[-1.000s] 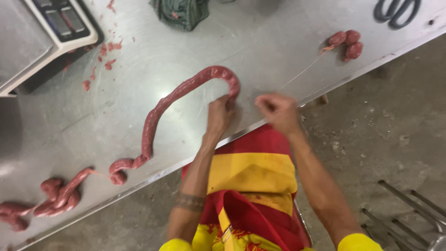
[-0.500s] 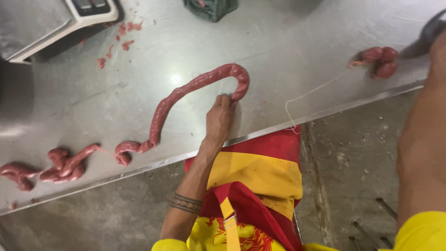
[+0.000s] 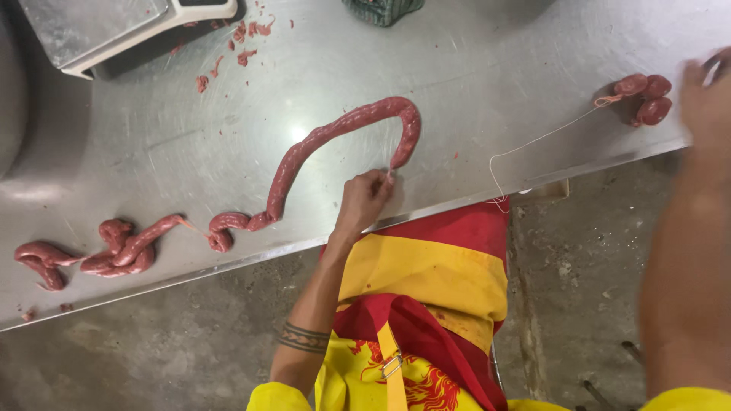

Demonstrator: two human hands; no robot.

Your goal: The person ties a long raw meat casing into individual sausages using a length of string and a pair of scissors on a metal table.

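1. Sausage (image 3: 320, 141), qty 1: long, red-pink, raw, mottled skin, glossy; arched shape across middle of table (image 3: 472, 53), one end curling at lower left, other end at centre by the table's near edge.
2. L hand (image 3: 364, 199): fingers pinched shut on the sausage's near end tip, at table edge.
3. R hand (image 3: 704, 95): far right, blurred; held over table edge just beside links; grip – cannot tell.
4. Links (image 3: 646, 97), qty 1 cluster, approx. 3 short round lumps, same red meat, far right.
5. String (image 3: 533, 144), qty 1: thin, pale, runs from links down over table edge.
6. Coil (image 3: 114, 247), qty 1 tangle of thinner sausage, far left, tied on to long sausage's curled end.
7. Table: steel, scuffed swirl marks, w/ meat scraps (image 3: 240, 42) upper left.
8. Scale (image 3: 106, 27), qty 1: white body, flat steel pan, top left.
9. Green item (image 3: 381, 9), top edge, cropped.
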